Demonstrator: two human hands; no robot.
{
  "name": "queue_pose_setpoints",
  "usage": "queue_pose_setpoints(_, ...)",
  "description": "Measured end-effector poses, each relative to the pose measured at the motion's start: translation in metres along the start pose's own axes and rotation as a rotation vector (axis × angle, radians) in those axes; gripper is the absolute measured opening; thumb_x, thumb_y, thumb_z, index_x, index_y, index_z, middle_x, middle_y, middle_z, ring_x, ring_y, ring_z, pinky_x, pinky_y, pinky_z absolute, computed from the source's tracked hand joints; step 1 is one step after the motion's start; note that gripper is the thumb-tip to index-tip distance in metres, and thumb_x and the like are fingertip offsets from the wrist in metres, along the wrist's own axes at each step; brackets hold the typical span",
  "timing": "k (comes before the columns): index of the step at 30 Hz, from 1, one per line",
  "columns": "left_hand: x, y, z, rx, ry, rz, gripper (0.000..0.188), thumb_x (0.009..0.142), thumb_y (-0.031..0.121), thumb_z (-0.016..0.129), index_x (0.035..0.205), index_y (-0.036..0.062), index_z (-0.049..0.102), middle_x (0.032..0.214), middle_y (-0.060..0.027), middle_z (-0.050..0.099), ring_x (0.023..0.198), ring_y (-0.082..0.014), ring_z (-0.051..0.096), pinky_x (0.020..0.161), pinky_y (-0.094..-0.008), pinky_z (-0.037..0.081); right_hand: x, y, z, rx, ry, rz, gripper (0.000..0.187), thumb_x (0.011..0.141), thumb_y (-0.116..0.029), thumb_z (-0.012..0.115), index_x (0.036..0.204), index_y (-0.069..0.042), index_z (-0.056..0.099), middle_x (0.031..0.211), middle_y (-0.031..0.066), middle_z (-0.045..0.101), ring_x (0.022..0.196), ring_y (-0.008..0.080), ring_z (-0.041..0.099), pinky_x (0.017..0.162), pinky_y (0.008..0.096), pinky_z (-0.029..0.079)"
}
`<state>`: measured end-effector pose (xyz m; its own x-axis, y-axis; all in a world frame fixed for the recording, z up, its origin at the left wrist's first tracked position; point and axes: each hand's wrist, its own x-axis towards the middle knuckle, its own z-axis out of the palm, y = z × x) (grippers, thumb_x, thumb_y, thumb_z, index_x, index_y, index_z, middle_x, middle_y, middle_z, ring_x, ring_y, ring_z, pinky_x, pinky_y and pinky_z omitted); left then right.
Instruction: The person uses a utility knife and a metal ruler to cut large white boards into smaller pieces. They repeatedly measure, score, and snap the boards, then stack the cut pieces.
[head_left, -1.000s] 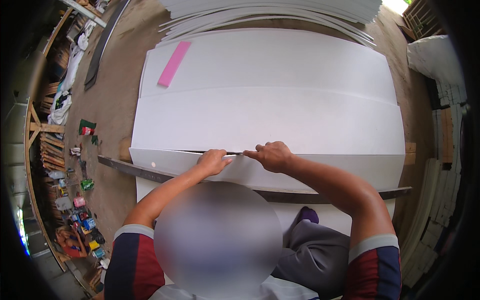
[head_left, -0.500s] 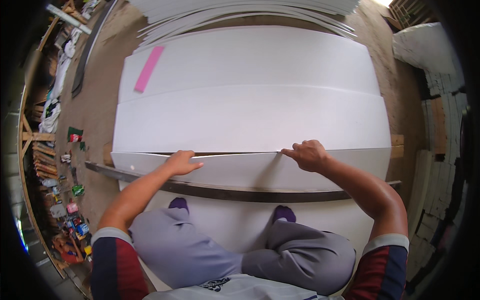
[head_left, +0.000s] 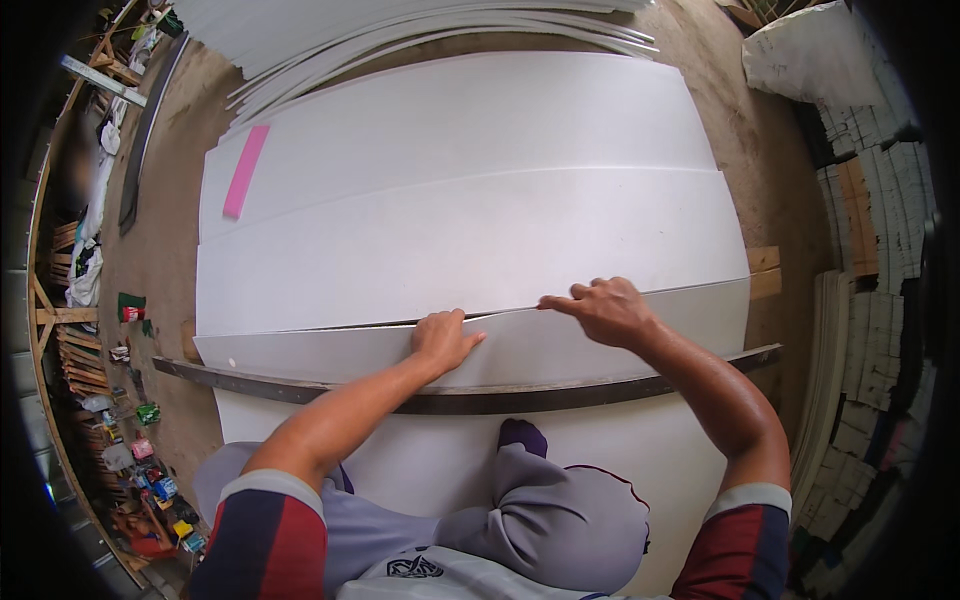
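A narrow white strip (head_left: 600, 335) runs along the near side of a larger white sheet (head_left: 480, 240), with a dark, thin gap between them on the left part of the seam. My left hand (head_left: 445, 342) is at this gap, its fingers bent over the strip's edge and the thumb lying on top. Farther right along the same seam, my right hand (head_left: 605, 312) is closed with its index finger pointing left. A small dark tip shows at its fingertips; the thing itself is hidden. A long dark metal bar (head_left: 480, 402) lies across the white material nearer to me.
A pink strip (head_left: 246, 172) lies on the sheet's far left. Beyond are stacked white sheets (head_left: 400, 35). Wood blocks (head_left: 764, 272) show under the right edge. Cluttered shelving (head_left: 140, 460) stands left; stacked pale pieces (head_left: 865, 350) stand right. My knees are close to the bar.
Both hands remain at the seam. My left hand has slid right along the strip, closer to the right hand. The gap on the left looks narrower, and the whole view has shifted and tilted.
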<state>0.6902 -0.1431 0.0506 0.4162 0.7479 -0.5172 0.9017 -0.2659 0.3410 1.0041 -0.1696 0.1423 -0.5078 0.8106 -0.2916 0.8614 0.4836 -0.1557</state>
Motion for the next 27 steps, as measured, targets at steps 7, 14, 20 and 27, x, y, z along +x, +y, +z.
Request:
queue_pose_setpoints(7,-0.012,0.001,0.01,-0.044,0.172,0.003,0.049,0.09,0.05,0.079,0.09,0.0024,0.067,0.092,-0.0198,0.073,0.094,-0.0424,0.069,0.082,-0.0554,0.053,0.035,-0.024,0.021,0.07,0.011,-0.057,0.043,0.099,-0.013,0.059,0.137,-0.033,0.066,0.088,0.0028,0.07,0.073,0.024,0.073,0.057,0.0393,0.053)
queue_pose_setpoints(14,-0.015,0.003,0.016,-0.041,0.268,0.016,0.046,0.085,0.047,0.084,0.086,0.0042,0.066,0.087,-0.0153,0.073,0.089,-0.039,0.07,0.081,-0.0498,0.054,0.047,-0.027,0.021,0.051,-0.06,-0.077,0.031,0.101,-0.017,0.059,0.129,-0.024,0.069,0.093,0.0061,0.073,0.079,0.0267,0.076,0.063,0.0418,0.059)
queue_pose_setpoints(20,-0.012,-0.008,0.026,-0.065,0.321,0.076,0.054,0.083,0.052,0.084,0.076,0.003,0.062,0.08,-0.0187,0.068,0.081,-0.043,0.066,0.073,-0.0549,0.05,0.02,0.004,0.016,0.002,-0.095,-0.041,0.025,0.1,-0.017,0.059,0.121,-0.021,0.071,0.093,0.0073,0.074,0.081,0.0276,0.076,0.065,0.0442,0.06)
queue_pose_setpoints(27,-0.02,-0.006,0.015,-0.019,0.317,0.108,0.049,0.083,0.049,0.084,0.078,0.0048,0.063,0.082,-0.0158,0.069,0.082,-0.0388,0.067,0.074,-0.0506,0.053,-0.033,0.049,0.008,-0.089,-0.235,0.107,0.026,0.102,-0.018,0.057,0.124,-0.025,0.071,0.094,0.0057,0.075,0.084,0.0267,0.078,0.066,0.0425,0.06)
